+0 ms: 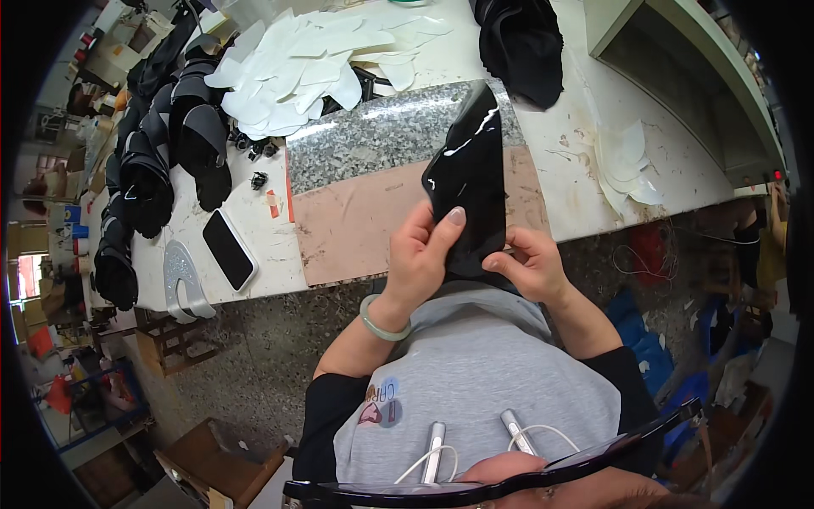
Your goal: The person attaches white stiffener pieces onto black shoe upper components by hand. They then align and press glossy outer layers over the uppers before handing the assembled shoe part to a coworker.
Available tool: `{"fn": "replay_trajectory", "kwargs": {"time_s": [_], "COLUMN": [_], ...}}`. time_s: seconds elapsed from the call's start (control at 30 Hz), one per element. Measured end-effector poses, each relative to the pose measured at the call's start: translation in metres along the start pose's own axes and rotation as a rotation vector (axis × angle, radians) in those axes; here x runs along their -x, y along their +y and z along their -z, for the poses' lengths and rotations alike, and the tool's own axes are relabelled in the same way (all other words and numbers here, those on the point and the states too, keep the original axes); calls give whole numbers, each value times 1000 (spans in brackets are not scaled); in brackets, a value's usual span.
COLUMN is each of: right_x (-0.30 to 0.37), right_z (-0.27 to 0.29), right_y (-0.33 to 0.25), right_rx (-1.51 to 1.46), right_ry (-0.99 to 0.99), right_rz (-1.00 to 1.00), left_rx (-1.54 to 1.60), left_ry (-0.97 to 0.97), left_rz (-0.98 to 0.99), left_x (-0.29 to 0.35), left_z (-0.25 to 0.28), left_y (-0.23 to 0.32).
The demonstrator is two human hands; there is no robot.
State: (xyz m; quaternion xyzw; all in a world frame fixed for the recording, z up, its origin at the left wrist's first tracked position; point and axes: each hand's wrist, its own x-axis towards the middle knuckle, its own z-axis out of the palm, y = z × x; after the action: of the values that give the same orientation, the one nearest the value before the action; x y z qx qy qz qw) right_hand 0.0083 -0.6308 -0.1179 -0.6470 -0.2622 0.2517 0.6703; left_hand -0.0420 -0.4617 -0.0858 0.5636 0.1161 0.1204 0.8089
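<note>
Between my two hands is a glossy black piece of material [476, 182], pointed at its far end and marked with white streaks that look like reflections. My left hand [422, 254] grips its lower left edge, thumb lying on top. With thumb and fingers, my right hand [532, 265] pinches the lower right corner. The piece is raised over the near edge of the table, close to my body. Under its far part lie a speckled stone slab [365, 140] and a pinkish board [360, 225].
White cut-out pieces [288, 72] are heaped at the back left. Dark shoe uppers [146, 182] line the left side, near a phone [229, 250] and a silvery curved piece [182, 276]. Black fabric [519, 47] lies at the back; pale cut-outs [627, 165] and a grey-green box-shaped housing [678, 76] are right.
</note>
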Motion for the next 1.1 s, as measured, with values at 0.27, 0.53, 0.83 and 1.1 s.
{"fn": "replay_trajectory", "kwargs": {"time_s": [0.27, 0.53, 0.83, 1.1], "right_x": [-14, -83, -140, -158], "right_z": [1, 13, 18, 22], "right_y": [3, -70, -106, -100], "right_rx": [-31, -455, -693, -384], "right_ry": [-146, 1, -27, 38], "right_rz": [153, 151, 24, 90], "left_rx": [51, -83, -191, -297], "left_ry": [-14, -267, -78, -157], "left_rz": [-147, -216, -401, -348], "left_x": [-15, -33, -78, -98], "left_z": [17, 22, 7, 7], "left_y": [-3, 49, 81, 78]}}
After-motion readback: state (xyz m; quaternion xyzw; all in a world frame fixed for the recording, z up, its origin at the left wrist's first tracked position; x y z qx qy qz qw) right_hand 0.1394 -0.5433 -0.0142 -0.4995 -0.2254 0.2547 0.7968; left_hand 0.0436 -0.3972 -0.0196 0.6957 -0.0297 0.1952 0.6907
